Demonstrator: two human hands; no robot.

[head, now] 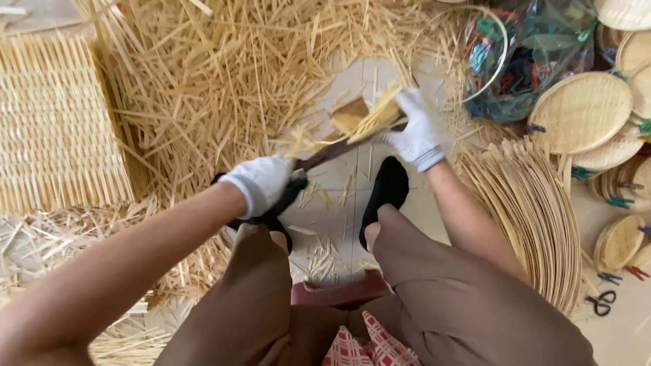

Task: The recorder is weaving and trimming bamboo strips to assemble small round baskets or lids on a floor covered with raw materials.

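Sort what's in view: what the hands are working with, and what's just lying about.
In hand:
left hand on the shears
right hand holding the woven piece

Lying about:
straw heap
woven mat
round trays
bag of clips
bundle of strips
small scissors

The person wears white knit gloves on the left hand point(260, 181) and right hand point(417, 132), with bare forearms. Brown trousers point(447, 298) cover the knees, black socks point(386, 190) the feet, and a red-and-white checked cloth point(359, 347) shows at the waist.
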